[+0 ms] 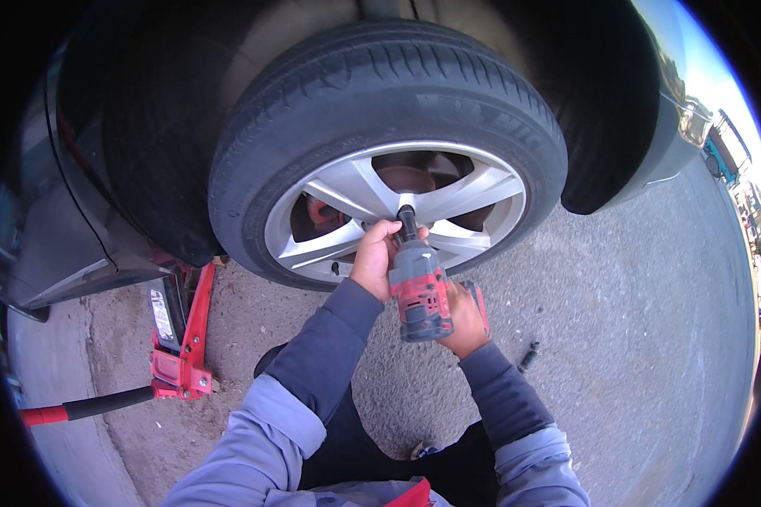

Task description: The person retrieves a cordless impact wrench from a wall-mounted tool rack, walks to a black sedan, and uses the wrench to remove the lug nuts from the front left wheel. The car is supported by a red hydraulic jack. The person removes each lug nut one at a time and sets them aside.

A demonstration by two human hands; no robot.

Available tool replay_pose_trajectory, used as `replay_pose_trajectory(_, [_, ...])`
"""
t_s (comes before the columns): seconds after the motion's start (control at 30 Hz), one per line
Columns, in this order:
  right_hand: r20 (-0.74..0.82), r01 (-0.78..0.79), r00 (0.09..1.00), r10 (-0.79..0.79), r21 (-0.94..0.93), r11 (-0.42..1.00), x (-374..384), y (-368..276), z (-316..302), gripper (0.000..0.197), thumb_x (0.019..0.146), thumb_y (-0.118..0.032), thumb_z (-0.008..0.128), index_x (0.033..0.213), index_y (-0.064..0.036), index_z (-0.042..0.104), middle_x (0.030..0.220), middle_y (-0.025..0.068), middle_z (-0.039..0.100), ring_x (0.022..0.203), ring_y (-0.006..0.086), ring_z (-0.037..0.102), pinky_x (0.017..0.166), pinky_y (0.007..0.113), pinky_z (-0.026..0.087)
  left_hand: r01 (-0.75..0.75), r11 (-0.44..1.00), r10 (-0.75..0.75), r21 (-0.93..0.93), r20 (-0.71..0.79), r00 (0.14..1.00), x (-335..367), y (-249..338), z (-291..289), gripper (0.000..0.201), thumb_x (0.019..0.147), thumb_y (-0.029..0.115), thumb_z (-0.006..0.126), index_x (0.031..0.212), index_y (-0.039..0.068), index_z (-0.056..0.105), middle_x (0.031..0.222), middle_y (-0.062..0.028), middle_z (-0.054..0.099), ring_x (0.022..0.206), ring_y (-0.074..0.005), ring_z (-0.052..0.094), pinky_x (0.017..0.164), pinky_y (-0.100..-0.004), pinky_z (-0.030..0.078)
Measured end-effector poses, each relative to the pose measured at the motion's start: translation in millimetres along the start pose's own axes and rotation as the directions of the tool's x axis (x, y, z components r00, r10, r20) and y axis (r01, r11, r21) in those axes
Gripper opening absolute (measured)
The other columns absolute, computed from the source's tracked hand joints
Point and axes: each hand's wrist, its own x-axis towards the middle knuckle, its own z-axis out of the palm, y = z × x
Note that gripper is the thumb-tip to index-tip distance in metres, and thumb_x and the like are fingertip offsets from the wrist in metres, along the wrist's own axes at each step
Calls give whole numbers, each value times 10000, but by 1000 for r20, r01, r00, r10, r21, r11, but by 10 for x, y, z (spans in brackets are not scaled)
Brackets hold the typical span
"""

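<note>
A cordless impact wrench (423, 291), red and dark grey, points away from me with a black socket (407, 221) on its nose. The socket's tip meets the hub area of a silver five-spoke wheel (473, 196); the lug nut itself is hidden. My right hand (465, 321) is closed around the wrench's handle, mostly behind the tool body. My left hand (374, 260) supports the wrench's front end, its thumb beside the socket and fingertips showing on the far side. A black tire (389, 110) surrounds the wheel under the car's fender.
A red floor jack (182, 367) stands at the left beside the car, its handle (101, 404) reaching left. On the asphalt at right lies a small black cylindrical piece (529, 357). The dark car body (84, 253) overhangs at left. A teal vehicle (722, 152) stands far right.
</note>
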Motion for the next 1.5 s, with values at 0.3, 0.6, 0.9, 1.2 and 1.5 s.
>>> replay_pose_trajectory(0.3, [-35,15,999,-11,116,993,-41,42,103,507,805,-149,766,1244,19,578,1006,223,671,945,457,653,834,512,535,110,994,-108,-14,97,989,-37,-48,3,343,1039,383,652,1103,46,653,994,-101,704,892,-261,719,808,-418,607])
replay_pose_trajectory(0.6, [-111,-117,982,153,283,952,-319,204,415,825,928,-233,775,1602,-45,337,1471,188,555,1262,297,636,1039,410,538,73,997,-73,-3,79,994,-199,-201,-75,325,1060,379,631,1108,58,646,1001,-101,696,882,-218,721,809,-372,612])
replay_pose_trajectory(0.9, [140,-171,979,150,157,973,-454,3,336,997,897,-223,748,1671,-6,159,1351,271,661,1172,407,695,1010,410,532,82,975,-92,-208,-40,995,-473,-324,-368,309,1066,357,606,1051,52,652,1044,-129,710,904,-213,713,840,-379,615])
replay_pose_trajectory(1.2, [98,-158,984,148,102,982,-194,-98,519,952,909,-184,708,1670,-3,165,1402,317,608,1141,450,689,981,432,540,82,977,-59,-199,117,991,-234,-122,-664,412,1063,434,556,1143,36,620,1081,-144,669,1001,-251,667,915,-424,578])
replay_pose_trajectory(1.5, [148,-21,987,59,-247,969,44,-459,129,754,893,-46,583,1606,21,349,1314,205,666,989,360,683,889,441,551,160,943,-80,-291,267,960,-144,-113,-743,440,1080,442,529,1216,34,621,1130,-129,665,1076,-259,643,968,-430,538])
